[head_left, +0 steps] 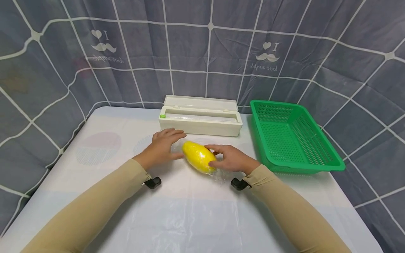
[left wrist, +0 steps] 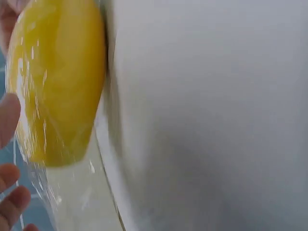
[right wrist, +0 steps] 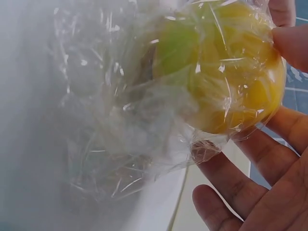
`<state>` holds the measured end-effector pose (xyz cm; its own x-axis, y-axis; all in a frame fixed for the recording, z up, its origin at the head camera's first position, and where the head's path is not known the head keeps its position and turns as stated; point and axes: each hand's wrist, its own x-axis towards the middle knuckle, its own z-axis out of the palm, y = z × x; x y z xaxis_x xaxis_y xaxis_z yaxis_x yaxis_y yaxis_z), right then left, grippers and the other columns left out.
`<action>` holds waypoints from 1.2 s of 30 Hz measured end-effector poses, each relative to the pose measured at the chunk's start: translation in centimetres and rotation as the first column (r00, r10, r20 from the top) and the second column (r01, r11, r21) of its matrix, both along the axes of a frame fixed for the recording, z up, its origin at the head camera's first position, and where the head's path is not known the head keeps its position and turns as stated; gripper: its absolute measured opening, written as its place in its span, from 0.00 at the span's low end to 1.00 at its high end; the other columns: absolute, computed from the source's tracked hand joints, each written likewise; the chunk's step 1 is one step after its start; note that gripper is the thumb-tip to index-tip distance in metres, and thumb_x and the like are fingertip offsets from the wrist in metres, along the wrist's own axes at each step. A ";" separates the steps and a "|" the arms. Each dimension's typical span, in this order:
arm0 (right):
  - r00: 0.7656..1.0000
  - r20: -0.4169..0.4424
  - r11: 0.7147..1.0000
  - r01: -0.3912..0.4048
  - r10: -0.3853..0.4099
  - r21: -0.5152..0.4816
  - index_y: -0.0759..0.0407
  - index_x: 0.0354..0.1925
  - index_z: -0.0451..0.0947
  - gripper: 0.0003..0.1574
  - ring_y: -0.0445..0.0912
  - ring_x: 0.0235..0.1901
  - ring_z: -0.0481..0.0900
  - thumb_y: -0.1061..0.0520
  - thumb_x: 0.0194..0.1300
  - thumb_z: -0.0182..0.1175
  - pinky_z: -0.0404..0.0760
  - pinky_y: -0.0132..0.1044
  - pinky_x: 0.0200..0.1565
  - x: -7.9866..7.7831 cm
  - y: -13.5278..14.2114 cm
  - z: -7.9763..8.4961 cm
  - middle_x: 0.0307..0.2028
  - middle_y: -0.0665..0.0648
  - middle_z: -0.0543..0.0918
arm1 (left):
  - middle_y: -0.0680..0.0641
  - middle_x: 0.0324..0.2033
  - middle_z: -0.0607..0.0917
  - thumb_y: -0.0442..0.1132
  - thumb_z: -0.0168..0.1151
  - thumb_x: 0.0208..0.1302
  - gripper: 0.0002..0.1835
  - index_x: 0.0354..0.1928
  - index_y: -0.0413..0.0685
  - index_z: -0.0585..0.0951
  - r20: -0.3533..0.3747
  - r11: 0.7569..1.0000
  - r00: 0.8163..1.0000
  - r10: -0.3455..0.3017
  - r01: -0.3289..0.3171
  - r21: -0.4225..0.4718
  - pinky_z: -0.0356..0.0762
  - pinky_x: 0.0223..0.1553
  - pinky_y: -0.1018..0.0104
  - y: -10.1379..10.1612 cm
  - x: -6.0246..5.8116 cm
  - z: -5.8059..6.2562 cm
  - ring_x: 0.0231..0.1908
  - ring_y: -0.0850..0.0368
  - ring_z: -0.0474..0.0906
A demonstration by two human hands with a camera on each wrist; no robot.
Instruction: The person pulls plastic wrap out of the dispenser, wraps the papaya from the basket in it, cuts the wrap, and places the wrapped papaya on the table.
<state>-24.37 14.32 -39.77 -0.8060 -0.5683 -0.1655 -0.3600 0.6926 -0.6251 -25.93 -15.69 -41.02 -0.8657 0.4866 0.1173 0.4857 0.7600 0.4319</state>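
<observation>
A smooth, oblong yellow fruit lies on the table, wrapped in clear cling film. My right hand holds its right end, thumb on the near side and fingers round the far side. Loose, crumpled film trails from that end in the right wrist view, where a green patch shows on the fruit. At the other end, my left hand has its fingers extended, the thumb close to the fruit. The left wrist view shows film stretching past the fruit's tip, near the left fingers.
Behind the hands stands a white cling film dispenser, its lid raised and a green slider at its left end. On the right is a green perforated plastic basket. A grey checked curtain hangs round the white-covered table.
</observation>
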 end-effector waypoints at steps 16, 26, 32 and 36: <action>0.999 -0.031 0.999 -0.016 0.015 -0.045 0.48 0.81 0.62 0.45 0.51 0.59 0.80 0.47 0.73 0.66 0.82 0.51 0.60 -0.1 0.3 -0.5 0.72 0.54 0.76 | 0.47 0.58 0.86 0.57 0.75 0.63 0.52 0.82 0.51 0.60 0.220 0.998 0.974 0.044 -0.031 -0.062 0.82 0.57 0.49 2.8 3.6 -0.5 0.52 0.49 0.85; 1.000 0.024 0.996 -0.001 0.003 -0.093 0.49 0.81 0.63 0.44 0.57 0.61 0.83 0.49 0.73 0.66 0.80 0.56 0.66 0.3 0.5 -0.4 0.72 0.57 0.75 | 0.44 0.67 0.79 0.55 0.75 0.65 0.58 0.85 0.49 0.49 0.306 0.999 0.952 -0.012 0.002 0.034 0.79 0.65 0.49 3.4 4.0 -0.4 0.58 0.51 0.83; 0.998 0.063 0.992 0.025 -0.017 -0.125 0.49 0.78 0.67 0.39 0.54 0.57 0.87 0.49 0.74 0.66 0.84 0.52 0.62 0.6 0.5 -0.4 0.68 0.60 0.79 | 0.44 0.65 0.80 0.57 0.75 0.64 0.57 0.85 0.51 0.51 0.291 0.999 0.957 -0.024 0.009 0.052 0.81 0.62 0.50 3.1 4.0 -0.3 0.56 0.52 0.83; 0.995 0.090 0.991 0.046 -0.035 -0.127 0.49 0.75 0.69 0.37 0.53 0.54 0.88 0.48 0.73 0.67 0.85 0.50 0.60 1.1 0.4 -0.3 0.63 0.61 0.83 | 0.45 0.66 0.80 0.58 0.74 0.65 0.54 0.84 0.54 0.55 0.283 0.997 0.959 -0.031 0.009 0.079 0.83 0.60 0.51 2.8 3.9 -0.2 0.55 0.52 0.84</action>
<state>-23.29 14.67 -40.05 -0.8146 -0.5565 -0.1638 -0.2732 0.6171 -0.7379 -22.01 -12.89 -41.20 -0.8591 0.5031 -0.0941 0.3496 0.7110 0.6101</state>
